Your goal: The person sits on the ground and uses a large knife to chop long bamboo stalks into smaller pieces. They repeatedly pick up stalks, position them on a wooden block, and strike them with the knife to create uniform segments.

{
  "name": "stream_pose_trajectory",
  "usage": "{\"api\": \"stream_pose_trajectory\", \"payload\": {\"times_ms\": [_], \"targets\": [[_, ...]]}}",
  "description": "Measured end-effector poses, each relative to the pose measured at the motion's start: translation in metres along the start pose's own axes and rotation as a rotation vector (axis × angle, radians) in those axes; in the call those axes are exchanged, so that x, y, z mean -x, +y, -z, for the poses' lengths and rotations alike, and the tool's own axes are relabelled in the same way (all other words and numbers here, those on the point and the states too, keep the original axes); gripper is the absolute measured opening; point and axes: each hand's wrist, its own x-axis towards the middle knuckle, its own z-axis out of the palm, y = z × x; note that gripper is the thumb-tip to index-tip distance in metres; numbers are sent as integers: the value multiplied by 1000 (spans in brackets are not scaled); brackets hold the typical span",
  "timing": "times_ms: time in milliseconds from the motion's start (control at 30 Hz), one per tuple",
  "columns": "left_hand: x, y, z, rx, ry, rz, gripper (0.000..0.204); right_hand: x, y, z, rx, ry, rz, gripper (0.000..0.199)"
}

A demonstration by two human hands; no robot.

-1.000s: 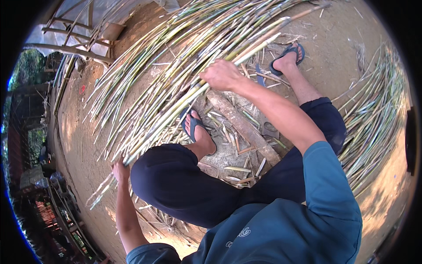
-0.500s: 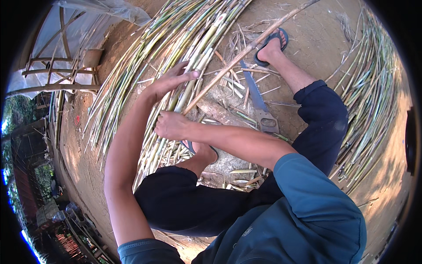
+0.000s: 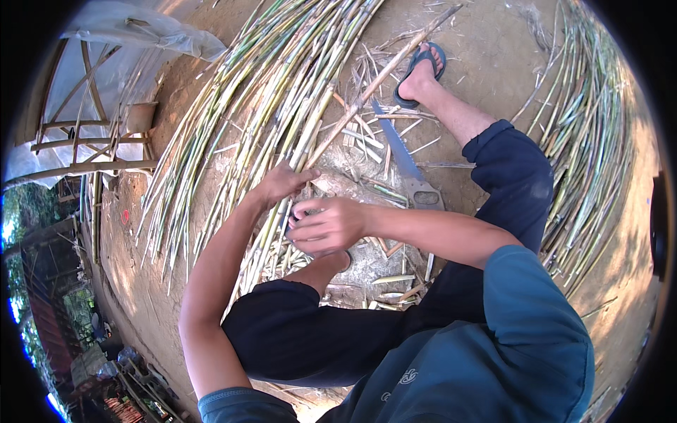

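The right grip [image 3: 328, 225], mid-frame, hides most of the left foot [image 3: 337, 259] from me; stalks [image 3: 289, 84] run off the top edge; the red speck [image 3: 125, 217], far left, I can't identify.

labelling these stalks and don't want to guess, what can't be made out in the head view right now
Head view, left foot: toes hidden behind the right hand.
Head view, left hand: whether it grips a stalk, hidden by its own back.
Head view, left stalk bundle: some far ends cut off by the top edge.
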Motion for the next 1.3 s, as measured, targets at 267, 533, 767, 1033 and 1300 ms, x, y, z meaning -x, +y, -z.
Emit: {"api": "stream_pose_trajectory", "payload": {"times_ms": [267,533,767,1033,1300], "targets": [[18,-37,-44,54,-187,-15,53,98,193,262,-514,1626,-1458,61],[22,-33,-63,259,-346,-102,47,98,186,216,-443,1414,-1465,15],[11,-32,-66,310,-257,-18,42,52,103,101,-503,1246,-1633,38],[-35,-50,-77,79,-156,-68,39,145,104,59,-292,578,-1843,40],[-128,-124,-78,-283,234,-55,84,168,-11,80,127,-881,-2041,59]]}}
